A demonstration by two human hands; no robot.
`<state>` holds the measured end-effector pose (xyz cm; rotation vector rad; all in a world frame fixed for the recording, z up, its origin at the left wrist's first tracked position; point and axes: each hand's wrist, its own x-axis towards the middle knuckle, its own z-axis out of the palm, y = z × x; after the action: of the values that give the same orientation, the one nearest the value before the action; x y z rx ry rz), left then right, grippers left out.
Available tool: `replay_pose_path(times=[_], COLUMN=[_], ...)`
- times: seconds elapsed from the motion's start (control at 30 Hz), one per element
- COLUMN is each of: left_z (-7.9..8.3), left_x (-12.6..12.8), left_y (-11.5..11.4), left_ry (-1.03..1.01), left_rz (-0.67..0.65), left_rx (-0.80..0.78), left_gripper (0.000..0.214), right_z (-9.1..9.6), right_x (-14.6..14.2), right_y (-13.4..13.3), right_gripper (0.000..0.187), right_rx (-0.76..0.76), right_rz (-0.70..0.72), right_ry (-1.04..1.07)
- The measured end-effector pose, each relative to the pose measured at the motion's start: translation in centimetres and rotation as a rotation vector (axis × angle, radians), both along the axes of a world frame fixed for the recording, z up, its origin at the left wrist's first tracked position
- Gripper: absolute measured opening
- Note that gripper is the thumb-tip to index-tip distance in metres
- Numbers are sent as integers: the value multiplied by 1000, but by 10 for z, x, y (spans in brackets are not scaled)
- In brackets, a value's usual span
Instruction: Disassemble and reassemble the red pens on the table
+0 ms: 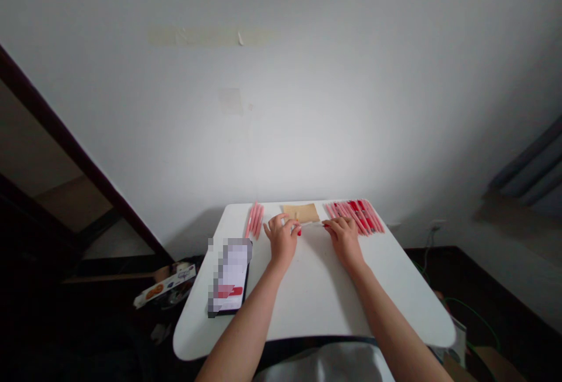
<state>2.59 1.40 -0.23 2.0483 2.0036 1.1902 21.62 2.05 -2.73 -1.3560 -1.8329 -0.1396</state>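
Near the far side of the white table (320, 288), a thin white stick like a pen refill (311, 224) spans the gap between my hands. My left hand (283, 240) pinches its left end between thumb and index finger, with the other fingers spread. A small red piece (299, 232) shows just below those fingertips. My right hand (346, 240) is closed at the right end, a bit of red showing at its fingertips. Several pink and red pens (362, 216) lie side by side just beyond my right hand. Left of my left hand is a smaller row of pink pens (256, 220).
A brown paper piece (307, 211) lies at the table's back edge, behind the stick. At the left edge rests a phone (232, 279) with a lit, partly blurred screen. The wall (307, 107) rises directly behind the table. A box (169, 285) is on the floor at left.
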Motion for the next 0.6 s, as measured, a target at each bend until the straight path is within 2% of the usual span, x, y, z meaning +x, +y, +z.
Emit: replay_pose_path(times=[0.6], left_z=[0], left_x=[1], left_y=[0], left_ry=[-7], left_rz=[-10], left_rx=[2], left_gripper=[6], right_z=[-2], right_x=[1], right_y=[1], right_gripper=[24], right_rx=[23], right_rz=[-19], right_ry=[-30])
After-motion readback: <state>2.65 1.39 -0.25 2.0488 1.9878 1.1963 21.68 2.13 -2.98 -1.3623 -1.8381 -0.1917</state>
